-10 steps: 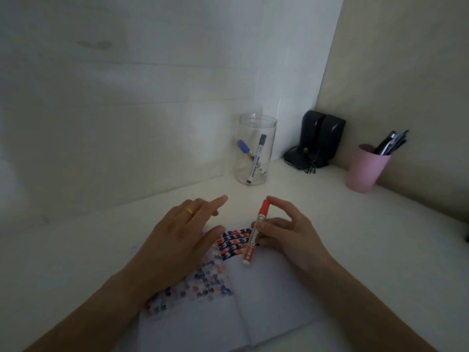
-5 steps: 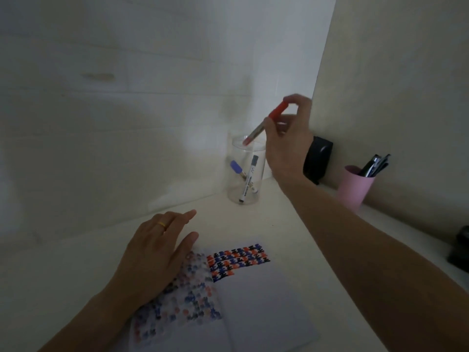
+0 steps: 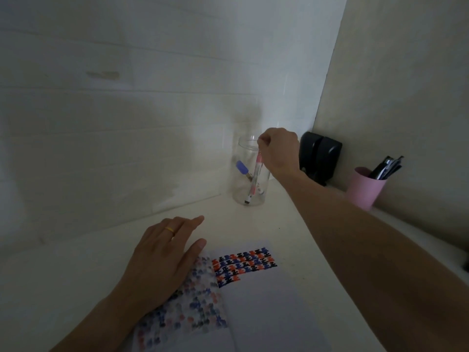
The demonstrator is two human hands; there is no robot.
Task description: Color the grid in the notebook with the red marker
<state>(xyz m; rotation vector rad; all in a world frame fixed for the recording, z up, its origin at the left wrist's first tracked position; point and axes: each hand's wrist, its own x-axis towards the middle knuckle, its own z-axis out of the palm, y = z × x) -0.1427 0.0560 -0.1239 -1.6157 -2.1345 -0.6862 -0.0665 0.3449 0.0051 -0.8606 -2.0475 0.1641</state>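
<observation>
Below us, on a pale desk [image 3: 76,270] set into a dim corner, we see an open notebook [image 3: 266,301] lying flat near the front edge. Its right page carries a small grid [image 3: 245,266] of red, blue and black marks at the top, and the left page shows a fainter, blurred version of the same colours. Our left hand [image 3: 162,260] rests palm down on the upper part of the left page, fingers spread loosely and holding nothing; a gold ring [image 3: 169,229] sits on one finger. Our right hand [image 3: 278,153] reaches well away from the notebook, over the mouth of a clear jar [image 3: 250,171] standing near the back wall. Its fingertips are pinched closed on the top end of the red marker [image 3: 256,174], which hangs nearly upright with most of its length inside the jar. Also in the jar we see a blue-capped marker [image 3: 242,167] leaning to the left, and a dark tip low down that we cannot identify for sure. To the right of the jar, a black object [image 3: 321,156] stands in the corner, and farther right a pink cup [image 3: 364,190] holds several dark pens [image 3: 385,167].
</observation>
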